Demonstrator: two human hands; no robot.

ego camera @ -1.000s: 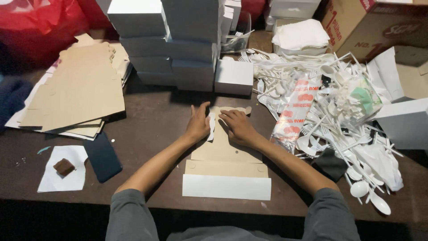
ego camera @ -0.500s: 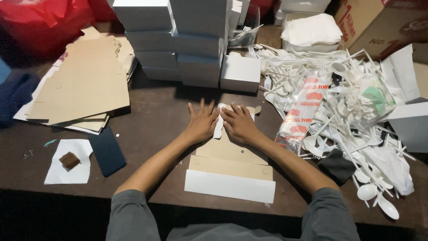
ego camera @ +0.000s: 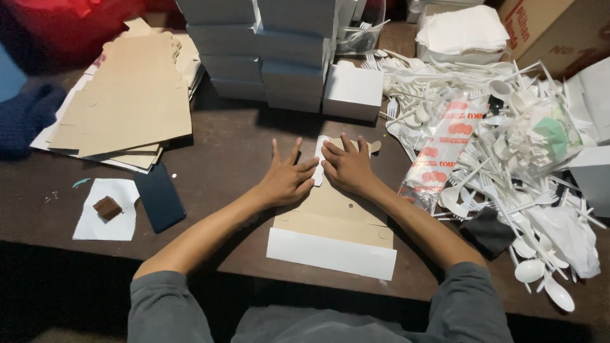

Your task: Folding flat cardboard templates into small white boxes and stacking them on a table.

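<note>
A flat cardboard box blank [ego camera: 330, 225], brown inside with a white flap nearest me, lies on the dark table [ego camera: 229, 146]. My left hand [ego camera: 287, 178] presses flat on its far left part, fingers spread. My right hand [ego camera: 346, 166] presses on the far right part, fingers against a folded white flap between both hands. Neither hand grips anything; both lie palm down on the blank.
Stacks of folded white boxes [ego camera: 267, 51] stand behind the blank. A pile of flat brown blanks [ego camera: 127, 101] lies at the left. White plastic spoons and forks [ego camera: 508, 152] cover the right side. A dark phone [ego camera: 159, 198] and a brown piece on white paper [ego camera: 108, 208] lie at the left front.
Both hands have spread wider and flattened on the far end of the blank. The view has shifted slightly.
</note>
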